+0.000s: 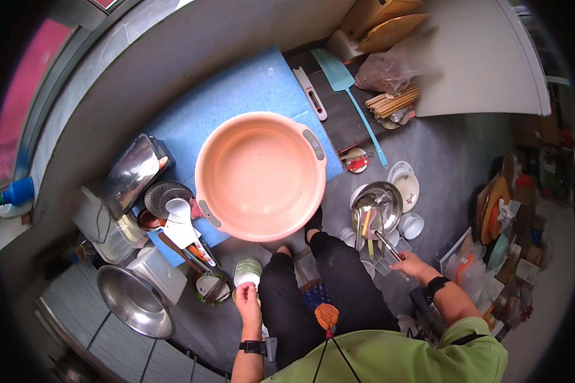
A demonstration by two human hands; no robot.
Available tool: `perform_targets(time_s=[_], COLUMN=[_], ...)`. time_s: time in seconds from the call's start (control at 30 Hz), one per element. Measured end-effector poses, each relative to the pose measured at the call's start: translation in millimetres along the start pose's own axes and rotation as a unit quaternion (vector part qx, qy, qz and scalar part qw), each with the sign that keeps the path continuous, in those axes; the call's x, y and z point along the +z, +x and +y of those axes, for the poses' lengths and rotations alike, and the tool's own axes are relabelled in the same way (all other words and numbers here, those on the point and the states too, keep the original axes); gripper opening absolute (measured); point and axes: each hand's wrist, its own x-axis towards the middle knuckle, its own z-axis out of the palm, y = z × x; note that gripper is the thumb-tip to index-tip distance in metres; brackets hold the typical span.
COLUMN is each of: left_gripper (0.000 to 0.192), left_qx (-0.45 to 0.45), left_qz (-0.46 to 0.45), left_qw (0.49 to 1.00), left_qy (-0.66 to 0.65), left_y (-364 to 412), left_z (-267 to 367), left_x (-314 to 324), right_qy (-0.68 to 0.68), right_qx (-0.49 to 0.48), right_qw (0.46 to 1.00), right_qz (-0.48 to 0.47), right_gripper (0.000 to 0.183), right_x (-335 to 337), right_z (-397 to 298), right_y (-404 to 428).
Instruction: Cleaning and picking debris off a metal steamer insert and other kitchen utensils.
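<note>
My right hand (408,264) grips a slim metal utensil (387,243), whose far end reaches over the rim of a stainless steel colander (389,206). Yellow-handled utensils (365,223) and other metal pieces lie in the colander. My left hand (247,293) is raised beside my left knee, over a stack of green-rimmed bowls (247,270); its fingers are curled, and whether something small is between them cannot be told. In front of my feet a large pink plastic basin (261,177) rests on a blue mat (263,91), with no contents visible.
Left are a steel bowl (134,301), a white container (160,275), ladles and spatulas (179,225) and a clear bin (132,177). A turquoise spatula (347,86), chopsticks (393,101) and a plastic bag (383,72) lie at upper right. Plates (406,191) and bowls (411,225) stand beside the colander.
</note>
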Motion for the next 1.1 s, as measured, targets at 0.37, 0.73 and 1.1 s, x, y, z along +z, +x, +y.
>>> perform_targets(time_s=[0.37,0.73,1.1], left_gripper=[0.031,0.031,0.029], left_qx=[0.387,0.537,0.568], left_qz=[-0.184,-0.17,-0.075], left_qw=[0.823,0.723,0.697], left_qy=[0.374,0.4,0.431], left_y=[58.0,77.5,42.5], left_z=[31.8,21.0,-15.7], left_x=[35.5,50.2,54.3], right_qy=[-0.017,0.052,0.08], right_qx=[-0.072,-0.188,-0.18], right_qw=[0.993,0.927,0.944], right_qz=[0.092,0.32,0.266], right_gripper=[0.061,0.078,0.082], right_x=[45.4,79.3,115.8], right_z=[-54.8,-108.0,-73.7], right_y=[136.3,245.5,242.4])
